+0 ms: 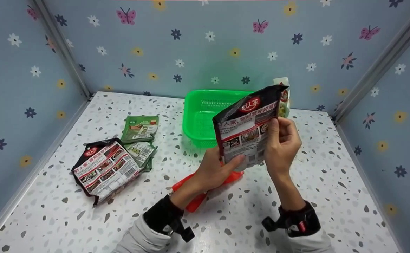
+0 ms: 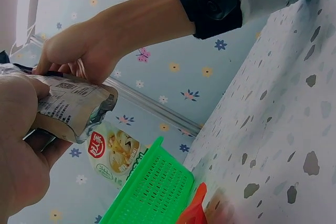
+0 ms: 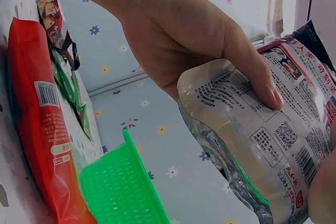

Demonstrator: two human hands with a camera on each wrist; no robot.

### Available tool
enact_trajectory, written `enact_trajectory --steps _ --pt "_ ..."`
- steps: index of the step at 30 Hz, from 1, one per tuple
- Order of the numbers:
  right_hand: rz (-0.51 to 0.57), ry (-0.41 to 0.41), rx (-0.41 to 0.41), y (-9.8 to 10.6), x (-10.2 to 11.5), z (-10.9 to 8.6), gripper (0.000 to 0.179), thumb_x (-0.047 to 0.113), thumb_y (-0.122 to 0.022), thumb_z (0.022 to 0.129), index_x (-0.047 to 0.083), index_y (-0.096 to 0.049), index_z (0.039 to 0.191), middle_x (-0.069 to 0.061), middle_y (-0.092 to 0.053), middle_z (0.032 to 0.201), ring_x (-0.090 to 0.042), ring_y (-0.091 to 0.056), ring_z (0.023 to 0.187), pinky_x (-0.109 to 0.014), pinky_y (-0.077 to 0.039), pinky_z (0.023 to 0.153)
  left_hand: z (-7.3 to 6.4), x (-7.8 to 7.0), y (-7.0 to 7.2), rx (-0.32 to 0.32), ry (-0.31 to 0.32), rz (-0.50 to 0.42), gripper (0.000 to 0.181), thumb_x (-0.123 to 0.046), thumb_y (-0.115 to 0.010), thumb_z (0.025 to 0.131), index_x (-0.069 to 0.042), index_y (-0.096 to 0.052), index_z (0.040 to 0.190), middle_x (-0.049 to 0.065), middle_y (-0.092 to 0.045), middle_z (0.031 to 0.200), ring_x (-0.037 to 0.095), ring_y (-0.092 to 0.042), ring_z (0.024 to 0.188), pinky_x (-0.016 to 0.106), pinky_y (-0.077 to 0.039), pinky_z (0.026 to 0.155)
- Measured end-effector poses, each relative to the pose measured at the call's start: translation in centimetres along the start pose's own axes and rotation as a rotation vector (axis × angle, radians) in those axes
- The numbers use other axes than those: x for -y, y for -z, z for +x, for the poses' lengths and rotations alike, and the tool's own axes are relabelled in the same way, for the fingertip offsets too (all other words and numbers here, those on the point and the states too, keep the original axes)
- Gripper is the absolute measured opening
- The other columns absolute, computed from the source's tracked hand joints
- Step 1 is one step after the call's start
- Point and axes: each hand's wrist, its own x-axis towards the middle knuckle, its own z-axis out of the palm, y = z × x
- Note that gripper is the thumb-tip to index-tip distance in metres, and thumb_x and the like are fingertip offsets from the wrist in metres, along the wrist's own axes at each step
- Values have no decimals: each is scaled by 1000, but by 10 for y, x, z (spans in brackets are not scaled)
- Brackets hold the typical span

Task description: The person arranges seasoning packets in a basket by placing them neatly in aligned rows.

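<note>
A black, white and red food pouch [image 1: 247, 130] is held up tilted between both hands, its printed panel facing the head camera. My left hand [image 1: 213, 168] grips its lower left side, thumb across the front; the right wrist view shows this thumb [image 3: 257, 80] lying on the white label. My right hand [image 1: 284, 146] pinches the pouch's right edge, thumb in front and fingers curled. Under the left hand, a red packet [image 1: 196, 202] lies on the table, partly hidden by the forearm. Behind the pouch stands a green plastic basket [image 1: 199, 137], partly covered by it.
At left, a similar black and white pouch [image 1: 106, 168] overlaps green packets [image 1: 141, 128] on the speckled table [image 1: 247, 218]. A white and green packet [image 2: 113, 153] stands upright by the basket, against the flower-patterned back wall [image 1: 208, 52]. Side walls close off left and right.
</note>
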Motion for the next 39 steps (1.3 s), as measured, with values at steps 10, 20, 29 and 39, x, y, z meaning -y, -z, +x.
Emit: enact_trajectory --steps 10,20,29,39 --pt "-23 13 32 1 2 -1 13 3 -62 114 -1 -74 118 7 -76 95 -6 -70 80 -20 -56 71 1 -3 2 -10 -2 8 50 -6 -75 108 0 -61 155 18 -76 148 30 -79 132 39 -65 111" --pt "44 -43 176 4 3 1 29 8 -58 116 3 -63 145 -10 -80 134 -13 -77 116 -24 -59 93 3 -3 6 -33 -27 49 47 -7 -75 108 2 -63 153 21 -77 145 34 -80 130 42 -65 110" --pt "60 -46 287 4 0 0 50 15 -55 113 8 -50 163 -18 -66 157 -23 -68 141 -30 -55 112 2 0 8 -53 -47 59 45 -5 -75 108 3 -64 151 20 -78 144 32 -80 131 41 -65 111" --pt "120 -64 311 3 2 -2 56 12 -54 111 5 -44 166 -23 -52 171 -33 -52 162 -33 -47 129 3 0 11 -70 -88 91 45 -7 -75 108 5 -64 150 21 -78 144 33 -79 132 41 -65 111"
